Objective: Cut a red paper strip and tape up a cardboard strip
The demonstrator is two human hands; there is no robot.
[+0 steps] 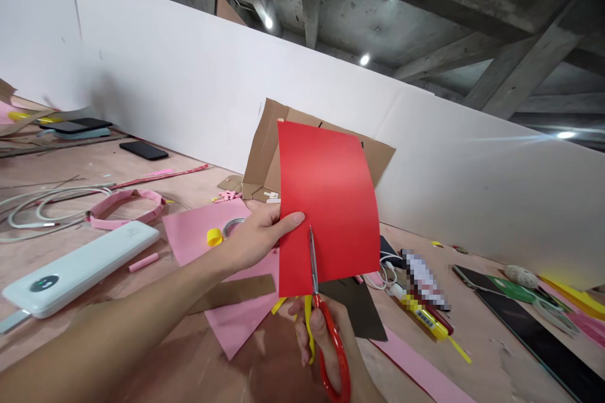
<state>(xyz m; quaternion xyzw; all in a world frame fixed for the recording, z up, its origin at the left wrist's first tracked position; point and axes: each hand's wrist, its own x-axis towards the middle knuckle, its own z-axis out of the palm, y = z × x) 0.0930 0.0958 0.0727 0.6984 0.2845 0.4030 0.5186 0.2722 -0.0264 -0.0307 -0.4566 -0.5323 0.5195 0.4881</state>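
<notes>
scissors (314, 261) with red handles are in the right hand (329, 352), its thumb and fingers curled around the grips. their blades point up across the lower part of a sheet of red paper (331, 195), close together; whether they have cut through it i cannot tell. the paper stands nearly upright above the table (265, 365), bowed a little along its right side. the left hand (258, 233) pinches it at the left edge, thumb flat on the front and the other fingers mostly hidden behind.

behind the red paper, a folded piece of brown cardboard (259, 154) leans near the white wall (179, 75). under the left forearm lies a pink sheet (189, 233), with a small yellow roll (214, 237) on it and a brown strip (246, 289) across it. a dark card (362, 312) lies just beside the right hand. farther left are a white power bank (94, 258), a pink band (104, 223) bent into a ring and a black phone (143, 150).
</notes>
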